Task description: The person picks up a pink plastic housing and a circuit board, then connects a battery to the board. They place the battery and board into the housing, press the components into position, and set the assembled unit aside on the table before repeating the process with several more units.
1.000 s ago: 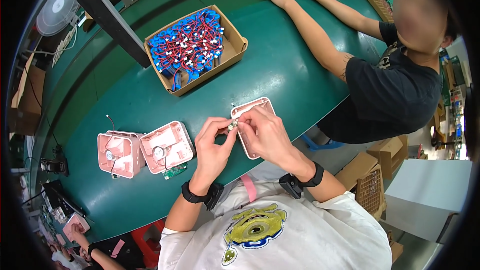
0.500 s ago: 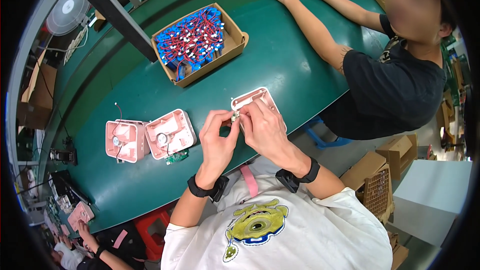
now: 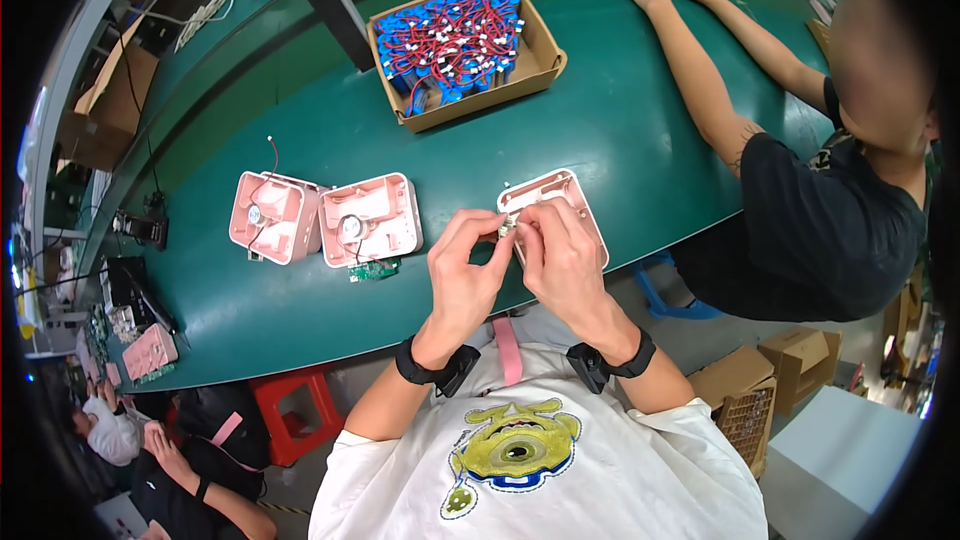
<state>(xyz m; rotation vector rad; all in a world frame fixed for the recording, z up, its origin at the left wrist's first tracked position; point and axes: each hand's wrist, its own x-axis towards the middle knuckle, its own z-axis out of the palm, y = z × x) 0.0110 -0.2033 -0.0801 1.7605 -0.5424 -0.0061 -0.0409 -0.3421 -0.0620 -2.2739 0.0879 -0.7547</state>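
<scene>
Head view: 2 bare hands meet at a small part (image 3: 507, 227)

Far left of the left hand (image 3: 465, 262), a cardboard carton (image 3: 115, 90) stands at the rim of the view. Closer to that hand, but well apart from it, 2 pink boxes sit side by side on the green table (image 3: 240, 325): the outer pink box (image 3: 292, 230) has a thin wire rising out of it, and the inner pink box (image 3: 405, 225) holds a round silver speaker (image 3: 352, 229). A green circuit board (image 3: 374, 271) sticks out at the inner one's near edge. Below and left of the hand, beyond the table edge, stands a red stool (image 3: 298, 418).

The left hand pinches the small part between thumb and fingers; its exact shape is too small to tell. Ahead of this hand, well apart, a brown tray (image 3: 540, 55) holds many blue batteries (image 3: 450, 40) with red wires and white plugs.

The right hand (image 3: 562, 250) has its fingertips closed on the part's other side. Beneath it lies a 3rd pink box (image 3: 540, 183), partly covered by the hand. Right of the right hand are a blue stool (image 3: 670, 290) and a co-worker in a dark shirt (image 3: 800, 230), whose forearms rest on the table.
</scene>
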